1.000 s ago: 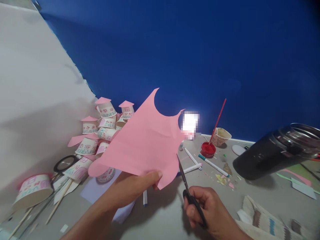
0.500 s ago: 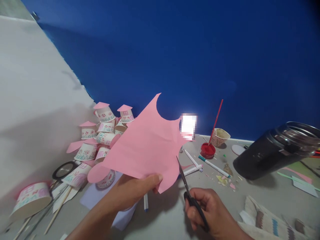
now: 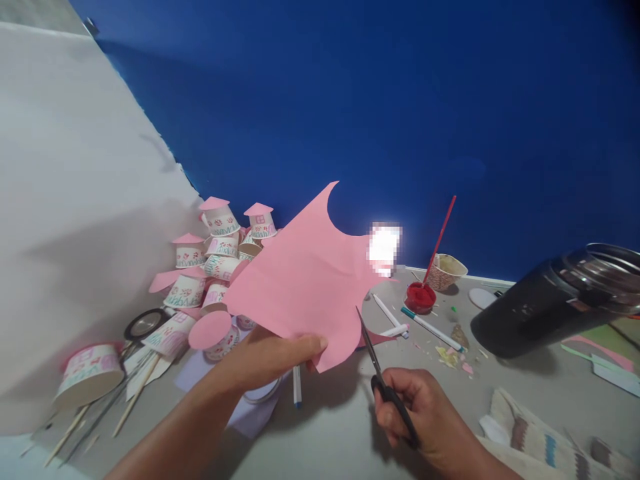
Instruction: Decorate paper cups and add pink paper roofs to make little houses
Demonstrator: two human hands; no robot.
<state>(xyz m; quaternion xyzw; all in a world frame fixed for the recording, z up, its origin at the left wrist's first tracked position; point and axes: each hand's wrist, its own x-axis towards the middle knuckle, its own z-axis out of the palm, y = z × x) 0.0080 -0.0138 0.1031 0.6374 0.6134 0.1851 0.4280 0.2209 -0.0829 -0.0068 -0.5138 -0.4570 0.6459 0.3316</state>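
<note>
My left hand (image 3: 295,353) pinches the lower edge of a pink sheet of paper (image 3: 300,280), thumb on top and fingers underneath. Curved bites are cut out of the sheet's upper right and right sides. In my right hand (image 3: 413,407) is a pair of scissors (image 3: 376,360) with black handles, fingers wrapped through them. The blades point up and left and lie against the sheet's right edge, looking nearly closed. Below the sheet's right side, a pink scrap (image 3: 377,339) shows over the table.
Paper cups with pink roofs (image 3: 220,247) are piled at left beside a roll of black tape (image 3: 145,323). Markers (image 3: 433,330), a red pot (image 3: 420,298) with a stick, a woven cup (image 3: 447,270) and a dark flask (image 3: 540,300) stand or lie at right. A patterned cloth (image 3: 540,433) lies near front right.
The whole scene has shifted slightly right in view. The sheet and both hands keep nearly the same pose, with the scissor blades still at the sheet's right edge.
</note>
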